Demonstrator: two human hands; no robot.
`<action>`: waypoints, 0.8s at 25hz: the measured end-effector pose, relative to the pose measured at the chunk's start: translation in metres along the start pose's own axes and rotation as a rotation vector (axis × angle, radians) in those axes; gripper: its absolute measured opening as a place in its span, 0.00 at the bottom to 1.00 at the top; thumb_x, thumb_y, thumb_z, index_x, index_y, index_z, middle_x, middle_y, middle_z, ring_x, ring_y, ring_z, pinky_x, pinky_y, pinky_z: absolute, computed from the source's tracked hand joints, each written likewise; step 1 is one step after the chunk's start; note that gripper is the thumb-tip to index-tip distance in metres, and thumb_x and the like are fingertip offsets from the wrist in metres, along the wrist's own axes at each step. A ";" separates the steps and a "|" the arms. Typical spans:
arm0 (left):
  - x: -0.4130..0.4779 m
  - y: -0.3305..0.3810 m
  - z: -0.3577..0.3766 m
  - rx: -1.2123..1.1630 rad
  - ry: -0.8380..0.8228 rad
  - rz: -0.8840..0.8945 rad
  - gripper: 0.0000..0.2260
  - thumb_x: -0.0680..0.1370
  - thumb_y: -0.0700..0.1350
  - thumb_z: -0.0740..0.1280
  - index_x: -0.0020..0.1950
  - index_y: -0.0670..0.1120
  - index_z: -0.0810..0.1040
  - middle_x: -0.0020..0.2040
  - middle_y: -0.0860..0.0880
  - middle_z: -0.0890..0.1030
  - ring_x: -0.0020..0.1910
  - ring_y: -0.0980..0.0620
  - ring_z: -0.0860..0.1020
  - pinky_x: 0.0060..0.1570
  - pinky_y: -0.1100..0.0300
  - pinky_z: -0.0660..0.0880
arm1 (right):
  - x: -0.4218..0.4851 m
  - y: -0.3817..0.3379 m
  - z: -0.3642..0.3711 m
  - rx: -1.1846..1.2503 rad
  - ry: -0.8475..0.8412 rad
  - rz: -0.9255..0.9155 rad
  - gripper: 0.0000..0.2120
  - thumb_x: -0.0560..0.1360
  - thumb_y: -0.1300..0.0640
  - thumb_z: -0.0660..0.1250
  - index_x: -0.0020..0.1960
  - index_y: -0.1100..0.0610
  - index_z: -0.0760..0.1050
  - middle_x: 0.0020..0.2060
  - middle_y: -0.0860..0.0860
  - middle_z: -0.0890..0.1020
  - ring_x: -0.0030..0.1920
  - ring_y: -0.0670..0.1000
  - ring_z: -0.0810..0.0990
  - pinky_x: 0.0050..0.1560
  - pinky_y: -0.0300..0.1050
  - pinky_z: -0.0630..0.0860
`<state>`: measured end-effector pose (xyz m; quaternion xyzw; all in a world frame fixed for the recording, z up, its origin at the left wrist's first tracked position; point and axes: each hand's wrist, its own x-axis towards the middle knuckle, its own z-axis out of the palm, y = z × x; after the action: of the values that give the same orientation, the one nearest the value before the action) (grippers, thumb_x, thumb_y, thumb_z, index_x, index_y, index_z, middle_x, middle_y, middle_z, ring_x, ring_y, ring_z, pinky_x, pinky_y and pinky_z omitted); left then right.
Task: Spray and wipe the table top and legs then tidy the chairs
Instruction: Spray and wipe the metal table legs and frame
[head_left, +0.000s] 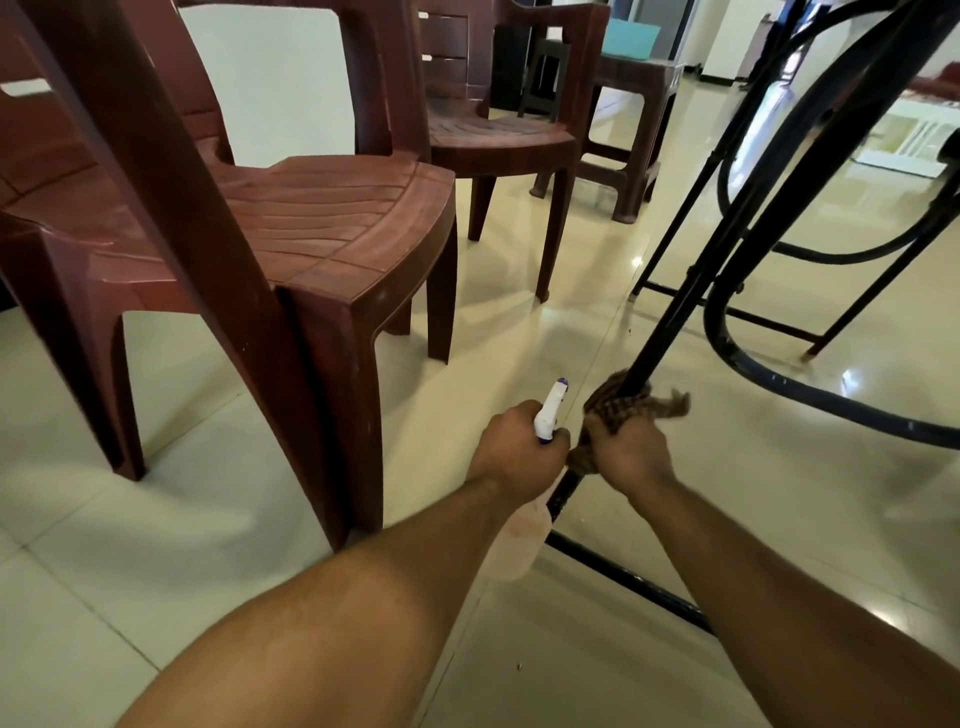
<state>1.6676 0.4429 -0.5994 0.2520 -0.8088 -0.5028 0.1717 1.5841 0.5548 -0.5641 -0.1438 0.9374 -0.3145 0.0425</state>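
— Black metal, that leg (670, 332) was, and the person had a brown checked cloth (618, 410) wrapped right round it, low down near the floor (545, 322).

— Which hand held the cloth?

— The right hand (626, 449). Its fingers were curled shut on the cloth, clamping it about the leg. The left hand (511, 441) was closed round the neck of a spray bottle (550, 410), nozzle up, just beside the leg; I could not see whether a finger lay on the trigger.

— So which step was it?

— The legs, I'd say. The top was out of sight above, so I couldn't tell you how that stood.

— And the chairs?

— Two brown plastic chairs (332, 218) stood off to the left, apart from the table, not yet tidied by the look of it.

— What would the next move want?

— A firm grip slid along the leg towards its foot and the cross bar (634, 579), I'd reckon, with the bottle kept clear of the cloth. The other legs (862, 306) looked well apart, so the person would need to shift over.
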 end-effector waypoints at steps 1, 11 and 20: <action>-0.001 -0.002 0.001 0.010 -0.006 -0.005 0.08 0.73 0.50 0.64 0.43 0.45 0.75 0.38 0.45 0.80 0.38 0.40 0.81 0.39 0.41 0.83 | 0.001 0.003 0.002 0.009 -0.034 0.017 0.17 0.80 0.48 0.64 0.54 0.62 0.80 0.48 0.58 0.83 0.49 0.59 0.82 0.50 0.49 0.78; 0.002 -0.007 0.018 -0.015 0.003 -0.002 0.10 0.71 0.53 0.63 0.41 0.46 0.74 0.37 0.46 0.79 0.38 0.39 0.81 0.41 0.42 0.82 | 0.023 0.022 -0.003 0.390 -0.100 0.029 0.14 0.76 0.48 0.72 0.57 0.54 0.78 0.50 0.51 0.84 0.50 0.52 0.82 0.52 0.46 0.76; -0.015 -0.045 -0.003 0.102 -0.047 -0.070 0.07 0.74 0.49 0.65 0.44 0.45 0.75 0.38 0.46 0.80 0.37 0.41 0.82 0.40 0.42 0.82 | 0.004 0.038 0.020 0.313 0.138 -0.051 0.18 0.79 0.54 0.68 0.64 0.62 0.74 0.58 0.59 0.81 0.58 0.59 0.79 0.59 0.43 0.72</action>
<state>1.6916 0.4329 -0.6394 0.2767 -0.8279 -0.4725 0.1217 1.5749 0.5711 -0.6027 -0.1372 0.8737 -0.4666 -0.0084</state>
